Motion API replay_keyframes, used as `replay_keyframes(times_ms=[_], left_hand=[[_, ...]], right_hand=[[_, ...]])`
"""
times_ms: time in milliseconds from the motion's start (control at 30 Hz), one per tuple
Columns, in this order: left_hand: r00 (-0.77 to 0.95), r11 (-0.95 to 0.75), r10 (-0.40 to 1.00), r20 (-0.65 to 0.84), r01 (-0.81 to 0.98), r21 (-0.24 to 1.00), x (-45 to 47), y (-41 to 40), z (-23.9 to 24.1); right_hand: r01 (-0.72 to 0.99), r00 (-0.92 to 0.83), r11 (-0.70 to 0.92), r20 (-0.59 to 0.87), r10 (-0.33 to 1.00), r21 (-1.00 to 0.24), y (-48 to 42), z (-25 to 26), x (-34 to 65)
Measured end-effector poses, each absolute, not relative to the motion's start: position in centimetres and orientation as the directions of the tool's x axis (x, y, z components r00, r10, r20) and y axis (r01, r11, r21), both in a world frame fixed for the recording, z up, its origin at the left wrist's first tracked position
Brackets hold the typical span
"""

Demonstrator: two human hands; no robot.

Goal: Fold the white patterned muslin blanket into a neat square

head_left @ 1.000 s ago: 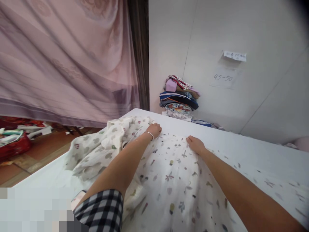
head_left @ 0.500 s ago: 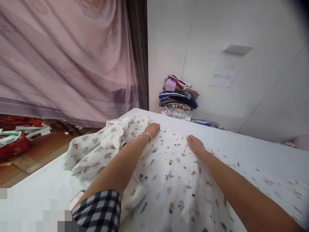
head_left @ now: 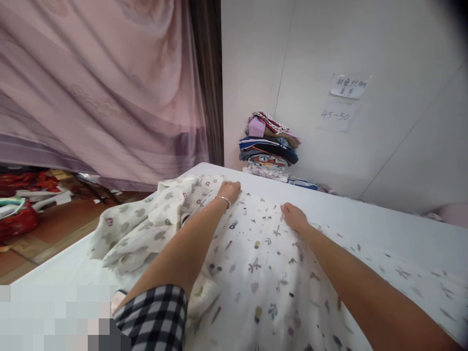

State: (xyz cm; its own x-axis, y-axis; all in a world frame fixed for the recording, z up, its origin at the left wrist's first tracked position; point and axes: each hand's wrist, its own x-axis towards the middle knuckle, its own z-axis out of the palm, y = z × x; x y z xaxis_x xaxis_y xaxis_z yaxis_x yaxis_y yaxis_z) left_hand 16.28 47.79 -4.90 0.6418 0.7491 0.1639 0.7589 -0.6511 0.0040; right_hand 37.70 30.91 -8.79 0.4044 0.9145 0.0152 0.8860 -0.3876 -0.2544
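Note:
A thin white cloth (head_left: 263,273) printed with small plants and leaves lies spread over the white table, its near part rising toward me. At its far edge my left hand (head_left: 231,191), with a bracelet on the wrist, is closed on the fabric. My right hand (head_left: 294,217) pinches the same cloth farther right along that edge. Between the hands the fabric is fairly flat; past my right arm it runs on across the table. Left of my left forearm lies a crumpled white cloth (head_left: 142,219) with grey and red-green prints, partly hidden by the arm.
Folded clothes (head_left: 269,144) are stacked beyond the table (head_left: 365,214), against a white wall (head_left: 314,48) bearing two handwritten papers. A pink curtain (head_left: 109,87) hangs at left. On the floor below it is a red bag (head_left: 18,222) among other items.
Both hands keep their hold on the printed cloth and have barely moved. The upper paper on the wall, tilted up before, now hangs down with its writing showing. The view has shifted slightly.

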Motion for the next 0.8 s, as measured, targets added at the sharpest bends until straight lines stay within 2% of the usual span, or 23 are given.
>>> replay_keyframes(times_ms=[200, 333, 433, 500, 667, 800], left_hand=[[0.608, -0.607, 0.783, 0.127, 0.793, -0.051, 16.8, 47.2, -5.3], [0.613, -0.616, 0.770, 0.177, 0.787, -0.047, 18.4, 45.0, -4.9], [0.745, -0.760, 0.636, 0.204, 0.650, -0.006, 20.1, 41.2, -5.5], [0.839, -0.851, 0.522, 0.153, 0.524, 0.032, 20.9, 38.6, -6.6], [0.773, -0.765, 0.634, -0.030, 0.632, 0.125, 21.5, 36.8, -9.1], [0.777, -0.768, 0.628, -0.049, 0.628, 0.123, 21.5, 38.0, -9.6]], right_hand=[[0.893, 0.430, -0.418, 0.038, 0.902, -0.166, 31.2, -8.9, 35.9], [0.901, 0.420, -0.412, 0.033, 0.907, -0.136, 31.5, -8.8, 35.9], [0.905, 0.411, -0.404, 0.029, 0.911, -0.133, 31.7, -8.6, 36.1], [0.912, 0.394, -0.386, 0.029, 0.919, -0.139, 31.8, -8.2, 36.1], [0.931, 0.346, -0.329, 0.097, 0.933, -0.158, 30.2, -6.8, 36.8], [0.912, 0.395, -0.368, 0.143, 0.908, -0.181, 24.6, -5.8, 41.4]])
